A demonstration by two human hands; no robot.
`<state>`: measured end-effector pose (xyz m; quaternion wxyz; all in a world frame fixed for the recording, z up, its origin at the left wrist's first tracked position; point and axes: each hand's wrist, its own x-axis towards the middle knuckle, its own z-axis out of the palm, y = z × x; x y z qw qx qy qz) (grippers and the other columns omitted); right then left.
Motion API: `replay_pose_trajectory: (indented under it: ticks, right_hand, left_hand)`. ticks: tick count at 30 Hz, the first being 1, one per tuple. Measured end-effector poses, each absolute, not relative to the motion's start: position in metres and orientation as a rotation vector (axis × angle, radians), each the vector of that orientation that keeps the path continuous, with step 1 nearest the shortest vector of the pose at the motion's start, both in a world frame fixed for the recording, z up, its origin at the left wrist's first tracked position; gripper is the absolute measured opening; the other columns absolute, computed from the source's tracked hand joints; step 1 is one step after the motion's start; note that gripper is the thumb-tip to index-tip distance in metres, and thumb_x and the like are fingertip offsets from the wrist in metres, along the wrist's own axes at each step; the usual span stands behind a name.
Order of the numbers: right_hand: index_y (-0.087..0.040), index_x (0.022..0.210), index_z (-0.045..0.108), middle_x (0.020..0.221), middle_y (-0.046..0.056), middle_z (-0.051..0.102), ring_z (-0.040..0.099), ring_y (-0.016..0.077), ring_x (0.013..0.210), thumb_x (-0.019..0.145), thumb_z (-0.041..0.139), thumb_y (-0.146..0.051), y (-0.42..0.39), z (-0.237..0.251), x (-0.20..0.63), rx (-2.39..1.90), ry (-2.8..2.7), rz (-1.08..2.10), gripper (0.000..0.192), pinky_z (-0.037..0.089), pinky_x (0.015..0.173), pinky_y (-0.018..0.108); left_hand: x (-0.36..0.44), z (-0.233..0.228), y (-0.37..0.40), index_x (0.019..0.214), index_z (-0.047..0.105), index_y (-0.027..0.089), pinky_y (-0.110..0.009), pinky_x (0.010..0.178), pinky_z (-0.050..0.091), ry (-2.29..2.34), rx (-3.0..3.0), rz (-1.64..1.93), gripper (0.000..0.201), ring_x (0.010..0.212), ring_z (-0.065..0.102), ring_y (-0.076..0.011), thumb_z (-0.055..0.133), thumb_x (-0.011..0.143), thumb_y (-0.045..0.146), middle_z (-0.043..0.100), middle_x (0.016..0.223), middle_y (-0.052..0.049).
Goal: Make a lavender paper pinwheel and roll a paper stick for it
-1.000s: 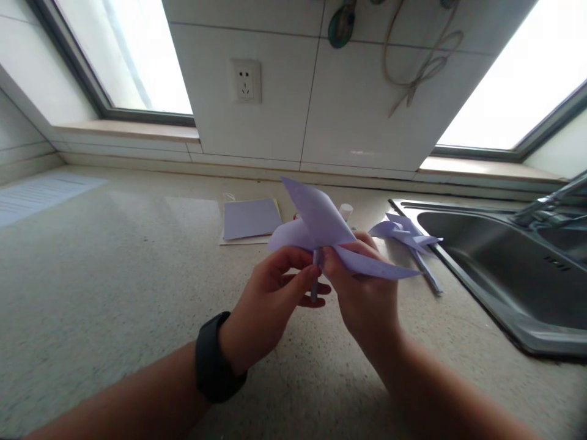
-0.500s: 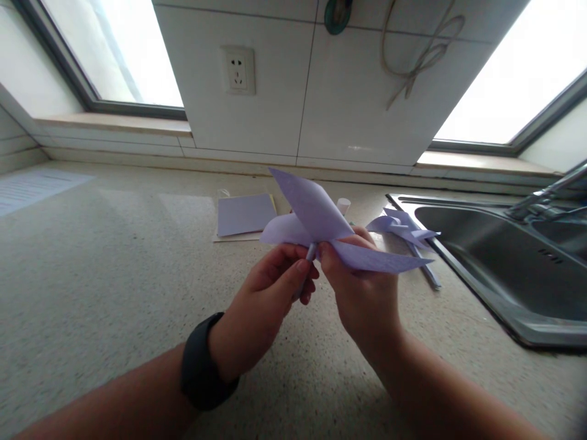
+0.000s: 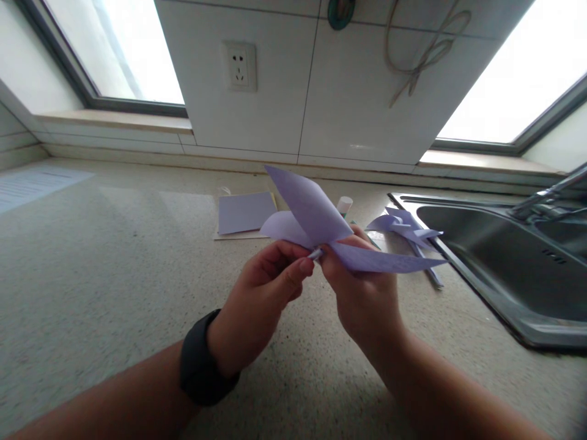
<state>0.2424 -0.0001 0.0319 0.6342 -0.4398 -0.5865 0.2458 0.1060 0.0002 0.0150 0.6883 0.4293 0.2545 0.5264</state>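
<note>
A purple paper pinwheel (image 3: 316, 211) with curved, pointed blades is held up over the counter. My right hand (image 3: 367, 287) is closed on it near its centre, and one blade sticks out to the right over the fingers. A thin rolled paper tube (image 3: 315, 253) juts from the middle of the pinwheel toward me. My left hand (image 3: 270, 287), with a black band on the wrist, pinches this tube between thumb and fingers. The far side of the pinwheel and some right-hand fingers are hidden by the paper.
Another purple pinwheel (image 3: 403, 225) with a paper stick lies beside the steel sink (image 3: 458, 299) on the right. A stack of purple paper (image 3: 245, 212) lies behind my hands, and a white-capped glue stick (image 3: 343, 205) is near it. A printed sheet (image 3: 36, 186) lies far left.
The tube in my left fingers has tilted from slanting downward to nearly pointing at me, and less of it shows. The left fingers have curled in; the pinwheel has barely shifted.
</note>
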Motion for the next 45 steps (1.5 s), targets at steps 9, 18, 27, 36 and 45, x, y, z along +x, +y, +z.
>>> replay_pose_trajectory:
  ticks: [9,18,27,36,45]
  right_hand:
    - [-0.02,0.068,0.066,0.085,0.0,0.058,0.055,0.0124,0.07,0.081,0.068,-0.02,0.0,0.031,0.243,-0.983,-1.343,0.55,0.012,0.045,0.059,0.029]
    - [-0.022,0.073,0.067,0.09,0.0,0.058,0.058,0.0153,0.079,0.083,0.067,-0.016,-0.005,0.033,0.243,-0.947,-1.427,0.497,0.012,0.05,0.068,0.033]
    - [-0.024,0.082,0.069,0.095,0.0,0.058,0.057,0.0157,0.085,0.084,0.066,-0.012,-0.007,0.032,0.244,-0.944,-1.498,0.382,0.012,0.05,0.074,0.034]
    - [-0.024,0.086,0.068,0.097,-0.002,0.057,0.056,0.0128,0.087,0.086,0.063,-0.007,-0.008,0.034,0.245,-0.926,-1.564,0.317,0.018,0.048,0.074,0.029]
    - [-0.022,0.08,0.063,0.097,-0.001,0.056,0.055,0.0121,0.088,0.087,0.064,-0.006,-0.01,0.034,0.244,-0.925,-1.616,0.203,0.017,0.046,0.072,0.028]
  left_hand:
    - [0.1,0.016,-0.001,0.086,0.072,0.023,-0.02,0.052,0.036,0.723,1.232,1.347,0.01,0.057,0.045,-0.007,0.075,0.09,0.031,0.065,0.075,0.003]
    - [0.096,0.021,-0.009,0.091,0.07,0.026,-0.022,0.072,0.05,0.877,1.536,1.456,0.003,0.078,0.064,-0.0119,0.07,0.093,0.027,0.073,0.086,0.003]
    - [0.092,0.02,-0.01,0.097,0.066,0.023,-0.022,0.062,0.048,0.955,1.812,1.529,0.004,0.074,0.063,-0.0121,0.065,0.097,0.027,0.071,0.086,0.001]
    - [0.092,0.019,-0.01,0.098,0.065,0.026,-0.021,0.063,0.048,1.011,1.873,1.544,0.002,0.073,0.062,-0.01,0.064,0.097,0.024,0.07,0.086,0.004]
    - [0.087,0.024,-0.011,0.093,0.065,0.024,-0.022,0.062,0.048,1.099,1.984,1.582,0.004,0.065,0.059,-0.0089,0.066,0.094,0.021,0.068,0.079,0.006]
